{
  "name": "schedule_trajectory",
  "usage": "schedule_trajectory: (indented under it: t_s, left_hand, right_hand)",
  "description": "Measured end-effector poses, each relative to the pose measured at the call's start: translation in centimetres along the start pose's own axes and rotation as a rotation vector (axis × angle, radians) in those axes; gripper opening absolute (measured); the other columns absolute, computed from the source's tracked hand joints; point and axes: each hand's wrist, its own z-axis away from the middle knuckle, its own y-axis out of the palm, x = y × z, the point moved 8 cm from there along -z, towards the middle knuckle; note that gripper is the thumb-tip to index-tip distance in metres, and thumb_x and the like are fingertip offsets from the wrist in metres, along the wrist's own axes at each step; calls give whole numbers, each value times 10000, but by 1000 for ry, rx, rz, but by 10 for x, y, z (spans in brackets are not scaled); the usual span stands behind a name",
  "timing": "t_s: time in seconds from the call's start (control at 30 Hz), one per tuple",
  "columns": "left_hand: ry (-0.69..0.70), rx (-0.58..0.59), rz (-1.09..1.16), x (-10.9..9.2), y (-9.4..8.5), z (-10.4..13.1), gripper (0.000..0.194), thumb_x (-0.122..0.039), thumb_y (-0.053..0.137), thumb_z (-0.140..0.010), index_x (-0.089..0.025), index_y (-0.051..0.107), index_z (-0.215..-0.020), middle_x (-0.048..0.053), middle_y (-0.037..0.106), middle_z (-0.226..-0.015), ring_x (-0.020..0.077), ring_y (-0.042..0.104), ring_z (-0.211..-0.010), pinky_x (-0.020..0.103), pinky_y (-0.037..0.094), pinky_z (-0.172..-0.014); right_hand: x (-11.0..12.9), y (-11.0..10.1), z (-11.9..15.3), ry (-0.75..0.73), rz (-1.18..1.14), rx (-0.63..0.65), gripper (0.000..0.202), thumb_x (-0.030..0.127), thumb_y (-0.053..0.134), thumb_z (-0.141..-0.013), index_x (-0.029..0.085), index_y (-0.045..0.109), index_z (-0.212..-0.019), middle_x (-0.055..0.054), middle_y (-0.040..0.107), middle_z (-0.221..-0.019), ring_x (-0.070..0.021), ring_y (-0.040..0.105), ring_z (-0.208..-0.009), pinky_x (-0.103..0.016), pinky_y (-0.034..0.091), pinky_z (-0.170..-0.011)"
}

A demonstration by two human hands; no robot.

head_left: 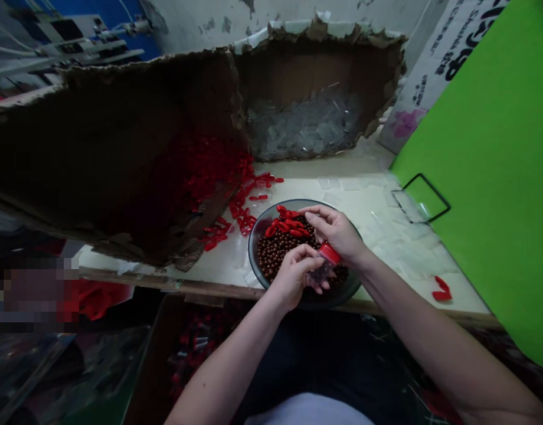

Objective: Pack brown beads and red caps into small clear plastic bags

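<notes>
A round bowl (pixel 254 251) of dark brown balls (pixel 274 257) stands at the table's front edge. Several red caps (pixel 289 224) lie on the balls at the back of the bowl. Over the bowl's front part, my left hand (pixel 298 274) is closed round a small clear container (pixel 320 273) with a red top (pixel 330 254). My right hand (pixel 337 233) is just behind and to the right, its thumb and forefinger pinched near the red caps; what sits between those fingertips is too small to make out. Its lower fingers are hidden beside the red top.
A torn cardboard box (pixel 200 77) behind holds red caps on the left and clear plastic pieces (pixel 307 127) on the right. Clear pieces are scattered right of the bowl, near a red piece (pixel 442 290). A green panel (pixel 488 159) with a black handle (pixel 440 200) borders the right.
</notes>
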Motion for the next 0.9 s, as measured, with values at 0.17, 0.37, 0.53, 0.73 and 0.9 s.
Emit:
schedule_trajectory:
  t_s: [0.17, 0.37, 0.53, 0.73, 0.9]
  left_hand:
    - [115, -109, -108, -5, 2, 0, 288, -439, 590, -775, -195, 445, -727, -35, 578, -468, 57, 392, -280, 146, 246, -286]
    - [232, -192, -289, -17, 7, 11, 346, -494, 541, -835, -185, 483, -690, -67, 468, -439, 46, 395, -313, 156, 308, -338]
    - [210, -144, -353, -14, 14, 21, 372, -479, 559, -830, -184, 454, -629, -59, 472, -450, 41, 390, -325, 159, 298, -341]
    - [98, -62, -372, -17, 8, 36, 306, -464, 589, -817, -160, 626, -835, -35, 540, -485, 49, 398, -341, 158, 263, -329]
    - [197, -424, -420, -43, -77, 82, 317, -419, 695, -732, -153, 667, -902, -7, 629, -626, 84, 518, -462, 182, 404, -423]
  right_hand:
    - [-4, 19, 6, 67, -113, 110, 362, 461, 510, -870, 196, 654, -1069, 38, 517, -626, -89, 456, -531, -212, 388, -521]
    - [-5, 32, 23, 141, -236, 247, 406, 475, 426, -918, 236, 635, -1171, -13, 601, -797, -111, 530, -650, -219, 451, -615]
    - [-10, 36, 42, 193, -292, 238, 440, 482, 372, -933, 225, 647, -1161, -26, 621, -820, -126, 574, -678, -253, 484, -669]
    - [13, -1, 52, 50, -290, -30, 522, 558, 315, -928, 218, 685, -1071, -49, 651, -855, -159, 619, -808, -299, 498, -802]
    - [-9, -133, 66, -60, 236, -598, 382, 516, 514, -840, 210, 677, -999, -36, 669, -829, -180, 621, -753, -323, 497, -724]
